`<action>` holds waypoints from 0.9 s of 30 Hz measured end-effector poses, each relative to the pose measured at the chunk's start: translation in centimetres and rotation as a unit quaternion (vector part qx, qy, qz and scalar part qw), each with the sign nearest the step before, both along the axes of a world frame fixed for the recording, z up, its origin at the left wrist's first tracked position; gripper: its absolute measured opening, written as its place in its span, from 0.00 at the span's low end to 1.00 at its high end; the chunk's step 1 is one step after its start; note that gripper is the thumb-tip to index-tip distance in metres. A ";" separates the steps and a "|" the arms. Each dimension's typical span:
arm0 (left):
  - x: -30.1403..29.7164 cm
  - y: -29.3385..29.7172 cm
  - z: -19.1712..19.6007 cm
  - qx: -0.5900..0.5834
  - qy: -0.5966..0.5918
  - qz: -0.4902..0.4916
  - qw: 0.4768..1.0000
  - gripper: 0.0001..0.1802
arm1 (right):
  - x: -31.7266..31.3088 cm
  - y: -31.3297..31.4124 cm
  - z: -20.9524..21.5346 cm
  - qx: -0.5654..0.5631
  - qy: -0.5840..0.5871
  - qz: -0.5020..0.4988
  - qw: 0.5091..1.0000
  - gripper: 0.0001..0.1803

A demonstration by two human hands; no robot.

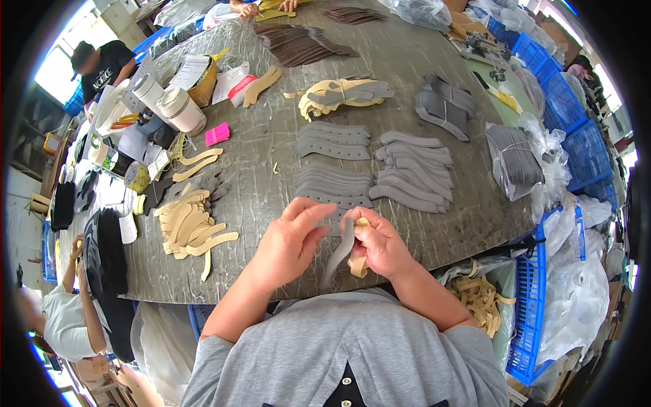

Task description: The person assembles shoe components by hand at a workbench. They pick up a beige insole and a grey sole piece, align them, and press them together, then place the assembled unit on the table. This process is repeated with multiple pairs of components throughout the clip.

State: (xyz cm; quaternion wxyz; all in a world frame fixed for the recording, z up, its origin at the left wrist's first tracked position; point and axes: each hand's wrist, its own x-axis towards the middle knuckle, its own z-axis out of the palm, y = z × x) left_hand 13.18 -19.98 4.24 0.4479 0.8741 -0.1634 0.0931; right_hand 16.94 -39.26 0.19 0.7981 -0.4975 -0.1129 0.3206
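Both my hands meet over the near edge of the grey marbled table (271, 142). My left hand (291, 241) pinches the top of a long curved grey strip (337, 256) that hangs down toward my body. My right hand (380, 244) grips the same strip and also holds a tan backing strip (357, 266) curling below its fingers. Just beyond my hands lie fanned rows of grey cut pieces (332, 186), with more grey pieces (415, 176) to their right.
A heap of tan strips (188, 227) lies left of my hands. Tape rolls (182, 108), a pink pad (217, 133) and clutter stand at the far left. Bundled grey pieces (444, 105), a plastic bag (519, 163) and blue crates (536, 298) are right. Other people work at the left.
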 end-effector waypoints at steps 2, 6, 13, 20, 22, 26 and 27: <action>-0.2 0.2 1.3 0.068 0.013 -0.049 0.996 0.20 | -0.2 0.3 -0.3 -0.004 0.002 0.032 0.999 0.09; 0.4 1.0 -0.4 0.035 -0.136 -0.045 0.989 0.13 | 0.2 0.3 -0.2 0.036 0.063 -0.073 0.995 0.10; -1.8 6.1 -1.8 -0.231 0.248 0.194 0.921 0.05 | 5.3 -10.3 -1.2 -0.052 -0.048 -0.324 0.943 0.03; -1.4 5.0 -4.1 -0.262 0.316 0.174 0.895 0.05 | 1.9 -5.8 -3.1 -0.067 0.023 -0.075 0.995 0.08; -1.1 4.7 -4.4 -0.250 0.324 0.170 0.896 0.05 | 1.9 -4.7 -3.5 -0.102 0.009 -0.087 0.991 0.09; -0.7 4.3 -5.3 -0.132 0.306 0.194 0.923 0.07 | 2.4 -3.6 -5.5 -0.224 -0.125 -0.138 0.957 0.10; -0.4 4.2 -5.7 -0.077 0.291 0.197 0.933 0.07 | 2.4 -3.4 -5.6 -0.271 -0.154 -0.140 0.940 0.10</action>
